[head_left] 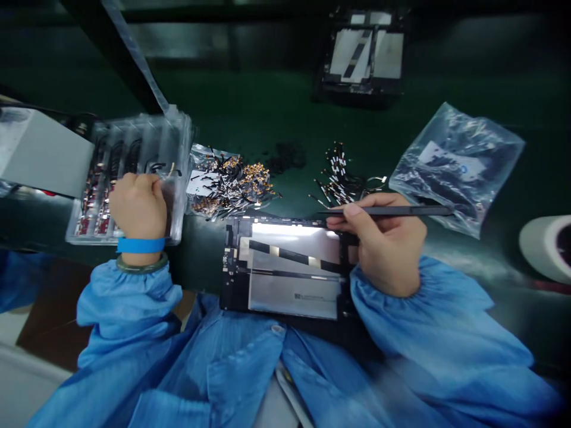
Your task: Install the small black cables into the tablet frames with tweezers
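An opened tablet chassis (285, 267) with a silver battery and black flex strips lies on the dark green bench right in front of me. My right hand (383, 244) rests on its right edge and grips black tweezers (397, 210), tips pointing left over the top right corner. My left hand (139, 205) reaches into a clear plastic tray (134, 172) of small black parts at the left, fingers curled down; whether it holds a part is hidden. Both arms wear blue sleeves, and the left wrist carries a blue band and a green bangle.
Loose gold-tipped cable parts on a bag (232, 181) and a second pile (341, 175) lie behind the chassis. A clear bag of dark parts (455, 160) sits at the right, a white tape roll (546, 246) at the far right, another chassis (363, 53) at the back.
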Available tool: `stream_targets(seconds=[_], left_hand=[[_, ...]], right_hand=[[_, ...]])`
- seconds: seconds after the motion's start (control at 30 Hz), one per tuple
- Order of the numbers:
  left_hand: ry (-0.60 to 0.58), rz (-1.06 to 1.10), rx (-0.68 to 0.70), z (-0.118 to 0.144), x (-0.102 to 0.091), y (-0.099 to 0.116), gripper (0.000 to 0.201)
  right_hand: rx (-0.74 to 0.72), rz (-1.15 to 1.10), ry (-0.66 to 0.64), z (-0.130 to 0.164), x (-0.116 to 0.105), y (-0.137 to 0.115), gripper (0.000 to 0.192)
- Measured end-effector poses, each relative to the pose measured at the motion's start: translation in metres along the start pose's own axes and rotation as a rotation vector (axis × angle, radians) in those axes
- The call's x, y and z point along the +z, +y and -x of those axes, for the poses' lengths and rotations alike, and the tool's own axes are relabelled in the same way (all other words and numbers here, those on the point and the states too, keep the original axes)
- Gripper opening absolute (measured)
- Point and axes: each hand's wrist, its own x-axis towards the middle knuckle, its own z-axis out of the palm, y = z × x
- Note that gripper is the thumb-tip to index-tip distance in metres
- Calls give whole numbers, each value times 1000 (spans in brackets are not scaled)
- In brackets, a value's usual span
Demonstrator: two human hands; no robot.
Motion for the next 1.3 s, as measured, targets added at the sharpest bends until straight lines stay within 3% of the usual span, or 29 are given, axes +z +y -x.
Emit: stream_targets(seconds=[0.07, 0.13, 0.23, 0.33, 0.43, 0.53, 0.77, 0.87, 0.93, 1.0, 1.07, 1.17, 1.3], left_hand=[[69, 42, 33, 4, -6, 3, 22], [86, 212, 77, 14, -12, 13, 22], [-124, 573, 108, 35, -15, 42, 21], [-334, 731, 125, 53, -9, 73, 15], [-487, 839, 142, 62, 0, 92, 19], [-561, 893, 160, 69, 7, 97, 29], [-442, 805, 297, 83, 17, 100, 46], [-488, 940, 160, 76, 18, 101, 50], [-552, 1085, -5, 70, 17, 102, 38], [-643, 1223, -150, 65, 14, 104, 24], [-748, 1305, -222, 64, 12, 108, 17], [-865, 1338, -219, 67, 10, 115, 16], [-875, 1363, -198, 73, 15, 119, 15]], right_hand=[[-137, -30, -47, 0, -2, -4, 6], [-330, 32, -131, 1, -3, -12, 11], [-630, 296, -316, 3, 4, -25, 21], [-793, 499, -507, 5, 19, -31, 30], [-817, 598, -536, 5, 32, -26, 27], [-839, 713, -495, 6, 37, -17, 26], [-981, 949, -394, 11, 39, -14, 30], [-969, 934, -241, 4, 32, -20, 25], [-904, 856, -89, 0, 25, -24, 20], [-861, 775, -21, -2, 21, -26, 18], [-859, 727, -83, 0, 21, -25, 16], [-887, 686, -251, 3, 25, -21, 13], [-830, 526, -310, 1, 27, -24, 12]])
